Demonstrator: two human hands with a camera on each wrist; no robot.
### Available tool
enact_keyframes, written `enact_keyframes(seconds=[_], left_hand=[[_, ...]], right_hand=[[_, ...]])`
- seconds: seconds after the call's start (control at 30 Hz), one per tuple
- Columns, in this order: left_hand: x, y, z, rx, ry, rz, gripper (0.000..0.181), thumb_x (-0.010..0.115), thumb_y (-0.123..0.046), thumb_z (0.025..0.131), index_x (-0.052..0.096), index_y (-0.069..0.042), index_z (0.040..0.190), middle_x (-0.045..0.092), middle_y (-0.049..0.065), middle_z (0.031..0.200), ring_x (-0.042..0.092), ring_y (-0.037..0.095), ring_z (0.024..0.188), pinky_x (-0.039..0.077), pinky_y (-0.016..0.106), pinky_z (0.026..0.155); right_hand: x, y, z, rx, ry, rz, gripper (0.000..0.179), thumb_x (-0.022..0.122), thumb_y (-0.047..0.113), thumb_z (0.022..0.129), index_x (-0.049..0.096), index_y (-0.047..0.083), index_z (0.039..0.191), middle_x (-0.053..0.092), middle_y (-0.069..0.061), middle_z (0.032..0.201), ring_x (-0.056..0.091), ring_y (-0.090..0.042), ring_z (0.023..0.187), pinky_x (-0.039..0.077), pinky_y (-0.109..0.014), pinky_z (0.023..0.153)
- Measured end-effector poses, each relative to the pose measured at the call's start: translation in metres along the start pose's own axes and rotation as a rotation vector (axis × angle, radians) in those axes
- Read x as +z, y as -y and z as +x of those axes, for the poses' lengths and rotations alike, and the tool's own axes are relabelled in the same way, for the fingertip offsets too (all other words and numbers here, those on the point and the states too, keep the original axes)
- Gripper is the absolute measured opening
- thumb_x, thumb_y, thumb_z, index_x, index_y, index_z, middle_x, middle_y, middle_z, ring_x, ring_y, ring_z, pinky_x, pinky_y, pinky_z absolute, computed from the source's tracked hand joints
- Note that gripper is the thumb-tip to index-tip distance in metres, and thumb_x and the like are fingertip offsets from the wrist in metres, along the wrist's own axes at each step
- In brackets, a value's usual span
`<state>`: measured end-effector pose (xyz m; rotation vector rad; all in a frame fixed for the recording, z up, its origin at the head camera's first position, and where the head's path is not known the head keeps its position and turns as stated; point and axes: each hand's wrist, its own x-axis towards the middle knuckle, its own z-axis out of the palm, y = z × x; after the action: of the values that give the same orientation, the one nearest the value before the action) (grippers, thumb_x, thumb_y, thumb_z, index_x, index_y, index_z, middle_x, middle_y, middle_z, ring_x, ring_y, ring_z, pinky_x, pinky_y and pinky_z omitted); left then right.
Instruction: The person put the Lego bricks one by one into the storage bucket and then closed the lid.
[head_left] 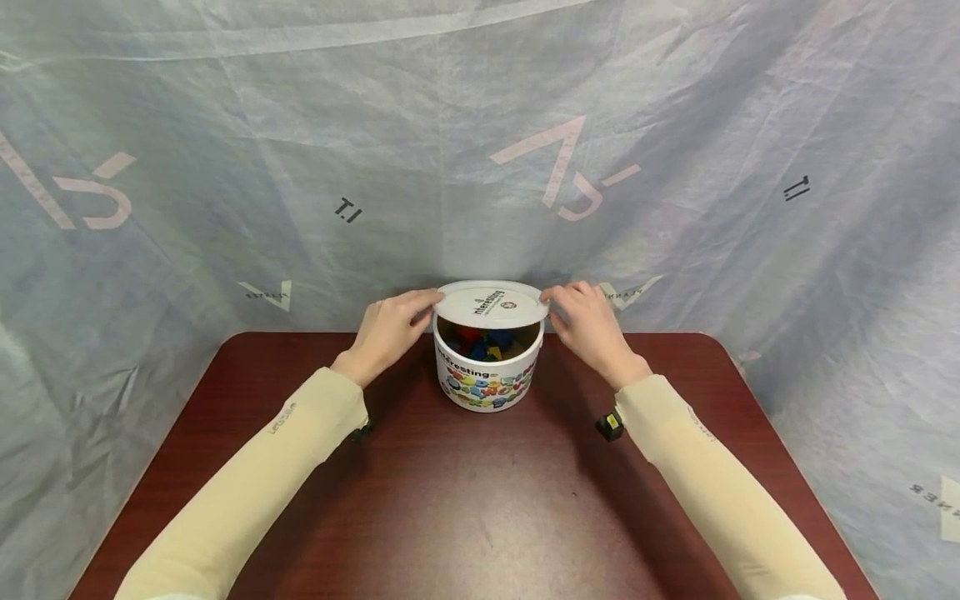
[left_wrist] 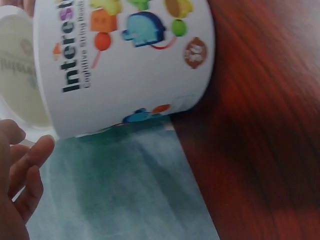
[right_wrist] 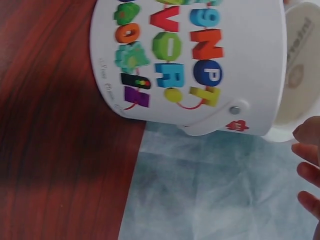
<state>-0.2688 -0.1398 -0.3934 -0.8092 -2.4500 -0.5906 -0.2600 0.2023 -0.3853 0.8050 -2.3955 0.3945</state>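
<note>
A white round bucket (head_left: 491, 387) printed with colourful letters and animals stands upright at the table's back edge. Its white lid (head_left: 487, 310) is tilted over the top, leaving a gap at the front. Through that gap, red, blue and yellow pieces (head_left: 480, 348) show in shadow. My left hand (head_left: 392, 327) pinches the lid's rim on the left. On the opposite side, my right hand (head_left: 590, 323) holds the rim between thumb and fingers. Fingers of the left hand (left_wrist: 20, 170) and the right hand (right_wrist: 309, 160) also appear beside the lid in the wrist views.
The dark red wooden table (head_left: 480, 500) extends toward me from the bucket. A grey printed fabric sheet (head_left: 420, 150) hangs behind the table and along both sides. Against the bucket's side lies a white handle (right_wrist: 210, 125), attached by a rivet.
</note>
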Motion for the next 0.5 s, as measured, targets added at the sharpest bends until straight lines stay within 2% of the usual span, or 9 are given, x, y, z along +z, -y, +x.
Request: enact_keyframes(seconds=[0.2,0.33,0.5], left_hand=[[0.011,0.004,-0.013,0.103,-0.053,0.047,0.031,0.07,-0.006,0.097,0.075,-0.011,0.127,0.072,0.009,0.132,0.074,0.034,0.076,0.056,0.048,0.058],[0.018,0.007,-0.021,0.15,-0.069,0.075,0.031,0.072,-0.005,0.096,0.075,-0.01,0.126,0.072,0.011,0.13,0.074,0.033,0.073,0.056,0.046,0.055],[0.023,0.009,-0.024,0.23,-0.095,0.157,0.032,0.075,-0.004,0.094,0.073,-0.009,0.126,0.073,0.013,0.128,0.074,0.031,0.071,0.056,0.045,0.053]], right_hand=[[0.009,-0.001,-0.01,-0.112,-0.037,-0.035,0.029,0.075,-0.006,0.085,0.067,0.007,0.11,0.074,-0.013,0.101,0.063,-0.036,0.099,0.047,-0.051,0.082],[0.013,-0.002,-0.015,-0.159,-0.042,-0.071,0.027,0.072,-0.005,0.086,0.067,0.005,0.11,0.074,-0.012,0.106,0.063,-0.034,0.099,0.047,-0.049,0.082],[0.015,-0.003,-0.017,-0.201,-0.048,-0.129,0.023,0.071,-0.003,0.089,0.069,0.004,0.111,0.074,-0.013,0.115,0.064,-0.034,0.1,0.047,-0.047,0.082]])
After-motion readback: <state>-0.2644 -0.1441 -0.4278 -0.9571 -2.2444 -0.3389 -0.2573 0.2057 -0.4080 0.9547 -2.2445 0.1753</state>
